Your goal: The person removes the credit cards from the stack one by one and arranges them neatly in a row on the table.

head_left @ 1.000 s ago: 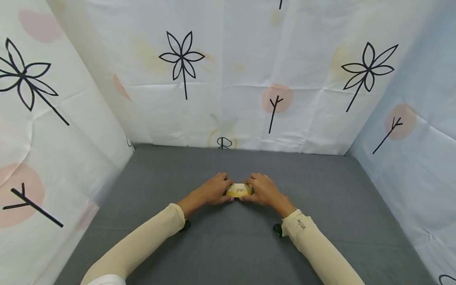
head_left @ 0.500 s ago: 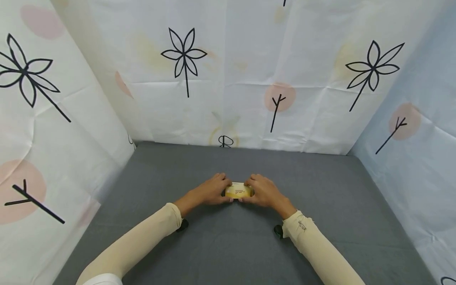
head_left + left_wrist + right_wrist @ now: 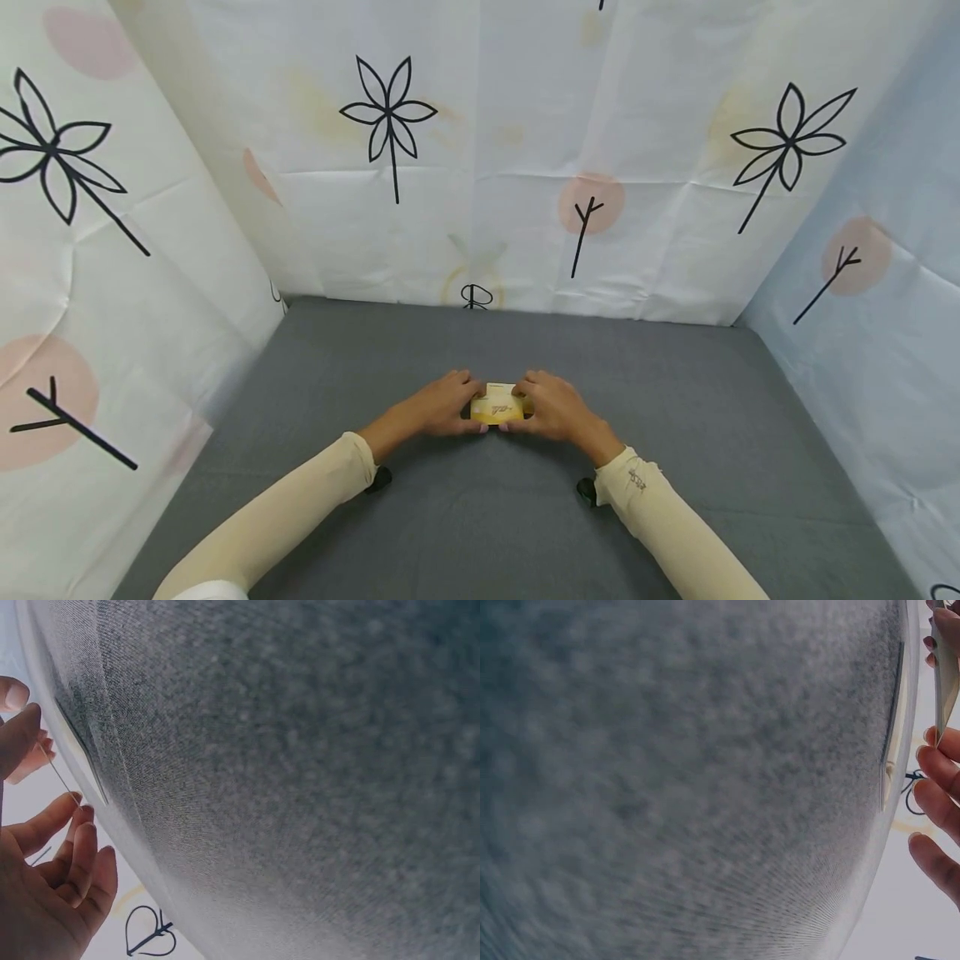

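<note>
Both hands meet over the middle of the table at a thin yellow and cream card. My left hand pinches its left end, thumb at the near edge and fingers at the far edge. At the other end, my right hand holds it the same way, and a small yellow patch shows beside its fingers. The wrist views show the card nearly edge-on, raised off the cloth. Below it a pale flat thing with a dark edge lies on the table, mostly hidden from the head view.
Dark grey cloth covers the table. White printed curtains hang along its back and both sides. A small dark object sits under each sleeve cuff, near the wrist.
The card has tipped so more of its face shows, and it has shifted slightly left. My left hand has moved a little left and nearer; the right hand has barely moved.
</note>
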Demonstrator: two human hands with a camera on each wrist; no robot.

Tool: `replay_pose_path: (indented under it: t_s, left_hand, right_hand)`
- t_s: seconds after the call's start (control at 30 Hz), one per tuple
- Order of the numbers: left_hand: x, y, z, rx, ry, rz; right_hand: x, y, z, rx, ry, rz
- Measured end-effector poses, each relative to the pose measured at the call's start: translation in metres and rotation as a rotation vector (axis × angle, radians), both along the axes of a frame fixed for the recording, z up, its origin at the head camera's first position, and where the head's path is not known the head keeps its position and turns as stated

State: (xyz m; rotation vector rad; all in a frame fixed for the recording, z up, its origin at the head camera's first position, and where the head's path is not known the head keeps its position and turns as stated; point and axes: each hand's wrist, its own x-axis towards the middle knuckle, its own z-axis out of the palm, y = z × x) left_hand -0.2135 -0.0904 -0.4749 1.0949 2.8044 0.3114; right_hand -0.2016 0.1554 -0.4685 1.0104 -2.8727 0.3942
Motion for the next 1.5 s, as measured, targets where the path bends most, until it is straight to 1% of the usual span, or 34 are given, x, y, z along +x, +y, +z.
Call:
replay_pose_path:
  t_s: [0.13,0.3,0.53,0.7,0.8,1.13,1.3,1.5]
  left_hand:
    - [0.003,-0.001,0.001,-0.005,0.008,-0.005]
    - [0.006,-0.001,0.002,0.001,0.007,-0.01]
    - [0.011,-0.002,0.001,-0.002,0.01,-0.008]
    - [0.015,-0.004,0.005,0.007,-0.008,0.0]
    - [0.017,-0.005,0.004,0.003,-0.011,0.004]
    - [0.023,-0.009,0.006,-0.006,-0.033,0.017]
    - [0.024,-0.011,0.007,0.001,-0.047,0.013]
    - [0.024,-0.015,0.003,-0.003,-0.047,0.009]
  right_hand:
    - [0.003,-0.001,-0.001,-0.001,-0.004,-0.007]
    - [0.006,0.0,-0.001,0.017,-0.031,-0.023]
    - [0.008,0.001,0.0,0.034,-0.061,-0.004]
    - [0.009,0.001,0.001,0.035,-0.06,0.016]
    - [0.011,0.001,0.002,0.031,-0.051,0.03]
    - [0.015,-0.001,0.003,0.028,-0.027,0.033]
    - [0.018,-0.002,0.004,0.024,-0.045,0.046]
    - [0.021,-0.004,0.006,0.026,-0.066,0.054]
